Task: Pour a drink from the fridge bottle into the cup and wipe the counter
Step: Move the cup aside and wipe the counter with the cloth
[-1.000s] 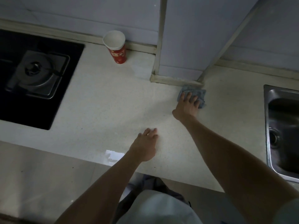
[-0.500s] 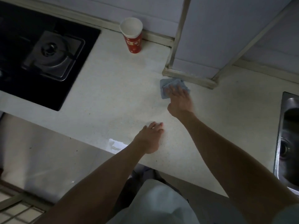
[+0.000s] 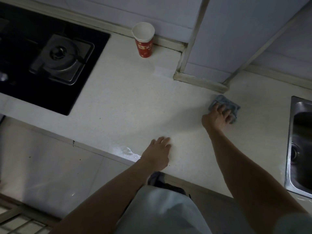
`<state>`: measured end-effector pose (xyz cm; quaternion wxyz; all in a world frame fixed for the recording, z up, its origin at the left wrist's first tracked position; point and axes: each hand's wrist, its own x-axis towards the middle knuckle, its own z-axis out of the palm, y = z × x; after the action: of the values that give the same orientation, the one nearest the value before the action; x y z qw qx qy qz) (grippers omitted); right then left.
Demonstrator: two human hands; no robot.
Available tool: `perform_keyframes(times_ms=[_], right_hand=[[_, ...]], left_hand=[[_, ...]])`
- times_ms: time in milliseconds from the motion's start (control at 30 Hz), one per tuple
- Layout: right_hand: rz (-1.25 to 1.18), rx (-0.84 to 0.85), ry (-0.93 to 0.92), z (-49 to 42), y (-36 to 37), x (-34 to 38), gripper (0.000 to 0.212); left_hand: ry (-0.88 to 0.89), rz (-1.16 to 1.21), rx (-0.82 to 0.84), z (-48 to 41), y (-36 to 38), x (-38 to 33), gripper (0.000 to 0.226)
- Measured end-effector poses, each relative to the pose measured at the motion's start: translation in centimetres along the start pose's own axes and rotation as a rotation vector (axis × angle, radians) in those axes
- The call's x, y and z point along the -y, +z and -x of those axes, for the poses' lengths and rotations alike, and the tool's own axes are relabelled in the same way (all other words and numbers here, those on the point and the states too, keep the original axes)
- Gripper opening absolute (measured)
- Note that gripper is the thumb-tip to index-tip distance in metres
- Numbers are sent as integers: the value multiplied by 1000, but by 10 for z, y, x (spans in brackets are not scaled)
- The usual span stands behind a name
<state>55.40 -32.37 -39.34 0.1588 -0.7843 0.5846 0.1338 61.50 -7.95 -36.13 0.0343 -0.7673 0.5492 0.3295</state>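
Pale speckled stone, the counter (image 3: 128, 105) fills the frame as a person wipes it in dim kitchen light. The right hand (image 3: 217, 116) presses a crumpled blue-grey cloth (image 3: 226, 103) flat to the surface, fingers (image 3: 221, 109) spread and curled over the cloth rather than pinching it. Half a second ago the cloth lay further left, below the near-left corner of the tiled column (image 3: 200, 80); it now sits past the column's right end, near the steel sink (image 3: 293, 149), so the stroke has swept rightward. The left hand (image 3: 157, 153) has stayed planted near the counter's front edge, palm down, fingers loosely open and holding nothing. The red paper cup (image 3: 144, 40) stands upright against the back wall, just right of the black hob (image 3: 49, 53) and well apart from the cloth; whether it holds any drink cannot be told, and no bottle is in view. The task appears to be in its wiping stage, with the stretch nearer the cup possibly still to cover.
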Motion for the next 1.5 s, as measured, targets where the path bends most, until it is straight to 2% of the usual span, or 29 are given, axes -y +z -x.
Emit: perform_keyframes(times_ms=[100, 267, 333, 433, 533, 667, 733, 800, 900, 967, 1133, 1267, 1367, 1500], right_hand=[[-22, 42, -49, 11, 3, 44, 74], [79, 105, -500, 53, 25, 109, 78], [146, 89, -601, 72, 40, 117, 78], [178, 9, -649, 94, 48, 94, 73], [164, -20, -563, 98, 42, 46, 75], [168, 49, -215, 88, 27, -35, 80], [198, 67, -98, 93, 26, -65, 82], [226, 90, 4, 104, 31, -69, 80], [195, 122, 128, 118, 40, -27, 75], [202, 129, 36, 125, 47, 10, 75], [258, 100, -427, 156, 72, 88, 75], [290, 36, -641, 182, 86, 84, 77], [259, -8, -624, 196, 88, 38, 83], [184, 33, -297, 224, 85, -21, 82]], left_hand=[[-22, 11, 29, 17, 8, 13, 54], [-20, -6, 56, 42, 10, 36, 49], [3, -34, 43, 46, 12, 44, 49], [48, -39, 75, 47, 17, 52, 53], [100, -46, 74, 49, 19, 61, 52], [125, -55, 49, 61, 23, 68, 51], [132, -58, 28, 70, 27, 72, 51], [130, -62, -10, 80, 32, 78, 50], [112, -105, -42, 91, 40, 92, 52], [115, -138, -35, 96, 43, 101, 54], [173, -142, -52, 98, 48, 113, 52], [172, -72, -51, 101, 50, 113, 53], [201, -88, -71, 104, 53, 119, 57], [227, -99, -67, 104, 57, 126, 57]])
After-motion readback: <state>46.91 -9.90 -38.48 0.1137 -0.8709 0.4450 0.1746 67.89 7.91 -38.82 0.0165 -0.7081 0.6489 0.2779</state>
